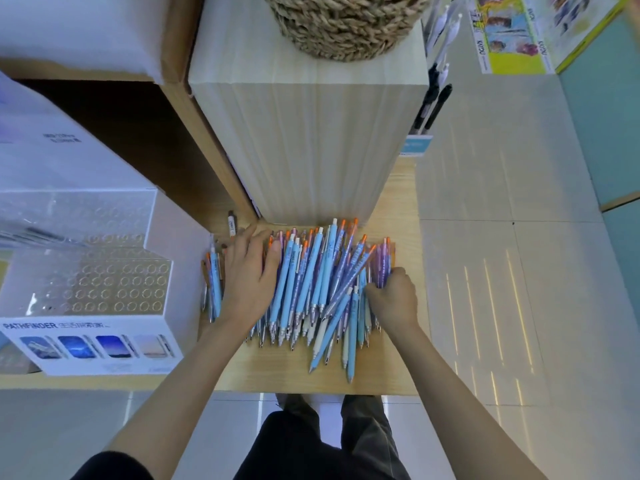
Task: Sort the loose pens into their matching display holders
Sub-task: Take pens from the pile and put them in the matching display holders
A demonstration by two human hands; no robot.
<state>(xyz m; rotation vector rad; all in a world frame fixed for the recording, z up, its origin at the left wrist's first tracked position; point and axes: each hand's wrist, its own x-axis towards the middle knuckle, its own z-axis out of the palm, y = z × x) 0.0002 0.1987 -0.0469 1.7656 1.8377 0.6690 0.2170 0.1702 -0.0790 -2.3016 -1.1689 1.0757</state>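
Observation:
A heap of loose pens (311, 289), light blue, purple and cream with orange or white clickers, lies on the wooden shelf (277, 368). My left hand (247, 275) rests flat on the heap's left side, fingers spread. My right hand (394, 299) curls its fingers around purple pens at the heap's right edge. A few more blue pens (214, 289) lie left of my left hand. A clear display holder (114, 289) with rows of round holes, labelled PATHFINDER, stands at the left with its holes unfilled.
A tall pale wooden block (311, 143) rises right behind the pens, with a woven basket (346, 26) on top. A single dark pen (231, 225) leans at the back left corner. Black pens (434, 105) hang on the block's right. Tiled floor lies to the right.

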